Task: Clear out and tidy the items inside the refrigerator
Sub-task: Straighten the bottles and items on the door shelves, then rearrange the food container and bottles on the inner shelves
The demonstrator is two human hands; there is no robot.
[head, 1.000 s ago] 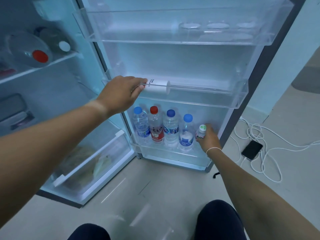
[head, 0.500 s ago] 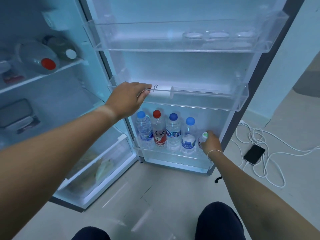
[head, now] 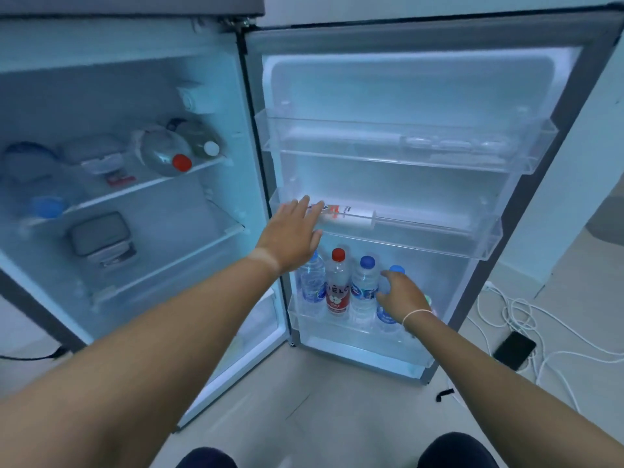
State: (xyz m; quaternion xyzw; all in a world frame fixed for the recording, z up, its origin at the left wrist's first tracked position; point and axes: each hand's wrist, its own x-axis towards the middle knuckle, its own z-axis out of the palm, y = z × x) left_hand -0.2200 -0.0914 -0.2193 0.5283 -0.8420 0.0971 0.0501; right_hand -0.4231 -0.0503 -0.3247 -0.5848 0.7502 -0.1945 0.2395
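Both bare arms reach forward toward the open refrigerator door (head: 422, 130). The left hand (head: 290, 233) is level with the door's middle shelf, back of the hand up, fingers straight and spread, grasping nothing. A pale band crosses its wrist. The right hand (head: 403, 297) is lower, at the door's bottom shelf, fingers loosely curled and parted, closed on nothing. A thin white band circles the right wrist. Both knees show at the bottom edge.

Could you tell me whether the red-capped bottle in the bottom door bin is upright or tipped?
Upright: the red-capped bottle stands cap-up in the bottom door bin.
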